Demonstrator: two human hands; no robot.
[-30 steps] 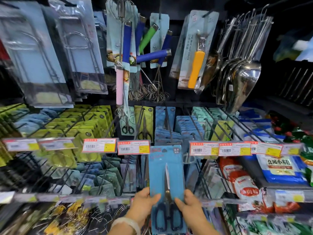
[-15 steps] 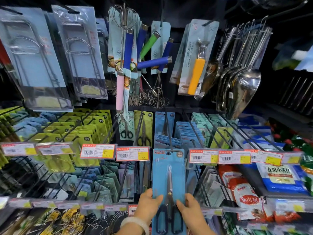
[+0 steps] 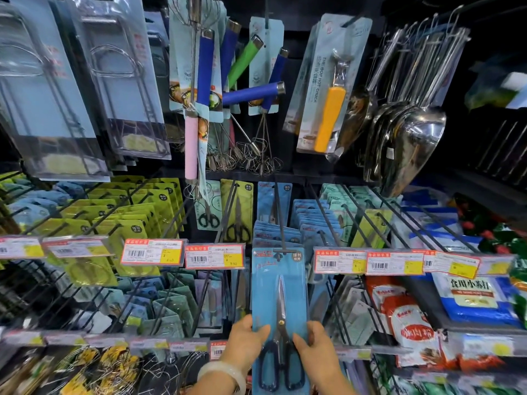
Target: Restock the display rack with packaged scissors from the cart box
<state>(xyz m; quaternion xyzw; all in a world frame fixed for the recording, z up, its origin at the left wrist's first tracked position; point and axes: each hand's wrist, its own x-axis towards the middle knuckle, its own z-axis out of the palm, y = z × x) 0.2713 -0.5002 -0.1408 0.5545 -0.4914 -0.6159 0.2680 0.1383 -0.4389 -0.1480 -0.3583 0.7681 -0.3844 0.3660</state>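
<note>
A blue card pack of scissors (image 3: 278,283) with dark handles stands upright in front of the rack. My left hand (image 3: 247,337) grips its lower left edge and my right hand (image 3: 315,342) its lower right edge. The hang hole at the pack's top sits at the tip of a black peg hook (image 3: 279,220). Behind it on the same hook hang several more blue scissor packs (image 3: 271,232). The cart box is out of view.
Price tags (image 3: 214,255) run along the hook ends on both sides. Yellow-green packs (image 3: 119,223) hang to the left, whisks (image 3: 205,81) and steel scoops (image 3: 407,132) above, food bags (image 3: 413,329) at lower right. Neighbouring hooks stick out close by.
Both hands have raised the scissor pack, and its hang hole has come up to the tip of the peg hook. The view has shifted slightly downward.
</note>
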